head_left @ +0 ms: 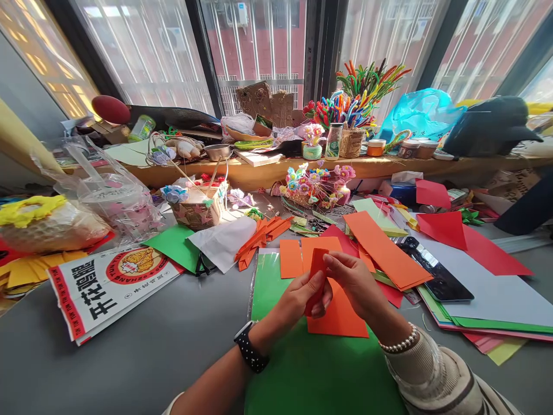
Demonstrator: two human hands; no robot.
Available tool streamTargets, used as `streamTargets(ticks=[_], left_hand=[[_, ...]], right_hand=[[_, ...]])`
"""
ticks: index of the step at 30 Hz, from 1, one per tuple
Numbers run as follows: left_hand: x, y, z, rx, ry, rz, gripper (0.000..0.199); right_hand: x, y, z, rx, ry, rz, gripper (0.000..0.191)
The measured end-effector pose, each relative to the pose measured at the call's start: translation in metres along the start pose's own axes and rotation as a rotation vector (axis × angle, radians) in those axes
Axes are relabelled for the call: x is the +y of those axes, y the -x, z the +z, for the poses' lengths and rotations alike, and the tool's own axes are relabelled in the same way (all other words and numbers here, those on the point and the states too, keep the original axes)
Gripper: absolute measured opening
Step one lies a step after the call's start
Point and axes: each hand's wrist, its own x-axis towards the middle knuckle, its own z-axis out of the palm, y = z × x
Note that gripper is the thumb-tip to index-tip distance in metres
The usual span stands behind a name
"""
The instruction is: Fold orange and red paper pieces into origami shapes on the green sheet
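Between both hands I hold a small folded piece of orange paper [317, 266], upright and narrow. My left hand [302, 295] is closed round its lower part, thumb on the front. With fingers pinched at the paper's upper right edge, my right hand [352, 278] is closed too. Beneath them lie flat orange sheets [339, 320] on a green sheet [302, 369]. A small orange rectangle [291, 258] rests just left of the larger sheets. To the left, several folded orange strips [261, 237] sit in a pile.
Right of my hands are long orange strips [384, 251], a black phone [434, 268] and stacked coloured paper [510, 305]. A printed paper bag [114, 288] lies left. Behind stand flower crafts [317, 187], a decorated basket [196, 213] and a sill holding pipe cleaners [345, 109].
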Motion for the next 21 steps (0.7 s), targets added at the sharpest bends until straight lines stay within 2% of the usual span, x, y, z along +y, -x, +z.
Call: streamTargets(ticks=[6, 16, 21], left_hand=[[-0.0016, -0.0009, -0.0003, -0.012, 0.034, -0.004, 0.038], [-0.0035, -0.0016, 0.0009, 0.026, 0.018, -0.003, 0.041], [-0.0059, -0.0025, -0.0001, 0.034, -0.007, -0.003, 0.043]], right_hand=[[0.0008, -0.0003, -0.0002, 0.037, -0.034, 0.034, 0.020], [-0.0002, -0.0008, 0.0015, 0.039, 0.024, 0.005, 0.022], [-0.0004, -0.0001, 0.0029, 0.088, 0.076, -0.016, 0.023]])
